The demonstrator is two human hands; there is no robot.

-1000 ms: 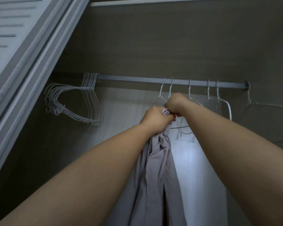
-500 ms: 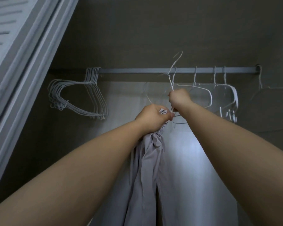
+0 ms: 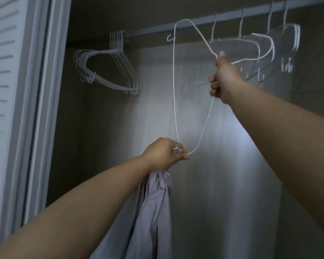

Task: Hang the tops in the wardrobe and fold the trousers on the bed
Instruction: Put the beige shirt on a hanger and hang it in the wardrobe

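The right hand's (image 3: 225,77) fingers curl round one side of a white wire hanger (image 3: 174,86), thumb pointing up along the wire. The hanger is off the rail (image 3: 157,30) and turned on end, so its hook (image 3: 170,37) points left, just below the rail. The left hand's (image 3: 164,153) fingers are closed tight on the bunched top of a pale lilac garment (image 3: 155,212), and the thumb tip touches the hanger's lowest bend; whether that hand also pinches the wire is hard to tell. The garment hangs straight down from the fist, in front of the wardrobe's back wall (image 3: 223,165). A bunch of empty hangers (image 3: 108,70) hangs at the rail's left end, and several more (image 3: 260,43), blurred, towards its right end. A louvred door (image 3: 6,90) stands at the left edge.
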